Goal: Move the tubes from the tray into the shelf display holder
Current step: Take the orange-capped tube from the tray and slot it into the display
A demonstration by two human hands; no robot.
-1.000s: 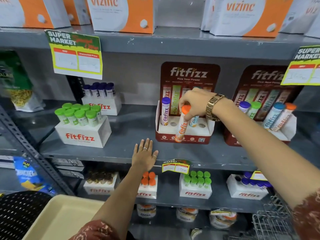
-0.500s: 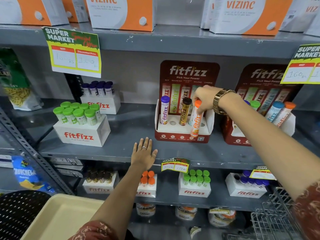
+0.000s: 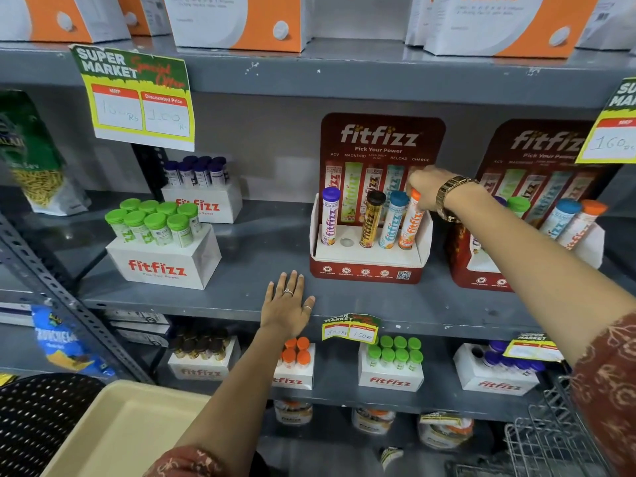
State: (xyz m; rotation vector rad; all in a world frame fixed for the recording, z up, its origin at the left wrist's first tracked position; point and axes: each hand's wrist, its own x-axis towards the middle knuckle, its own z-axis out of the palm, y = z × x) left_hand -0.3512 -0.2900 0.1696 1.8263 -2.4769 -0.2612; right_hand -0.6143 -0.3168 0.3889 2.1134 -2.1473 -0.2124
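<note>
The red fitfizz display holder stands on the middle shelf. It holds a purple-capped tube, a black-capped tube, a blue-capped tube and an orange-capped tube in its rightmost hole; one hole beside the purple tube is bare. My right hand grips the orange tube's cap from above. My left hand lies flat, fingers spread, on the shelf's front edge. The beige tray sits at lower left; the part in view shows no tubes.
A second red fitfizz holder with tubes stands behind my right forearm. White fitfizz boxes with green-capped and purple-capped tubes sit left on the same shelf. More boxes fill the shelf below. A wire basket is at bottom right.
My right hand carried the orange-capped tube from in front of the holder to the right and lowered it into the rightmost hole. The left hand stayed on the shelf edge.
</note>
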